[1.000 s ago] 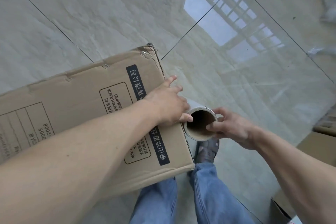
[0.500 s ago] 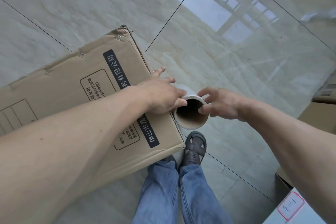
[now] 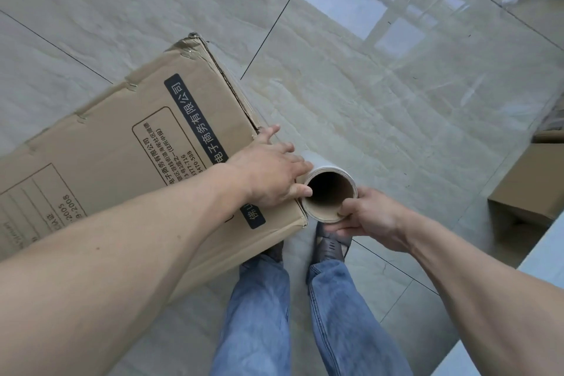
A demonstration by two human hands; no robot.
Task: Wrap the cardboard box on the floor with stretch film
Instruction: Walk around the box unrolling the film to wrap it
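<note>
A large brown cardboard box point(image 3: 128, 162) with black printed labels stands on the tiled floor at the left. Upright against its right edge is a stretch film roll point(image 3: 331, 192), seen end-on with its brown hollow core facing me. My left hand point(image 3: 271, 174) lies flat on the box's top near the right edge, fingers straight, thumb touching the roll's rim. My right hand point(image 3: 370, 218) grips the roll's near rim, thumb hooked into the core and fingers beneath. Any film stretched onto the box's side is hidden from here.
My legs in blue jeans point(image 3: 305, 314) and dark sandals point(image 3: 329, 243) stand just below the roll. Another cardboard box point(image 3: 531, 183) sits at the right edge, with a pale surface point(image 3: 543, 256) in the lower right corner. Glossy tiled floor point(image 3: 381, 94) stretches ahead.
My right hand has shifted from the roll's far right side to its near rim, thumb now in the core. My left hand stays pressed on the box by the roll.
</note>
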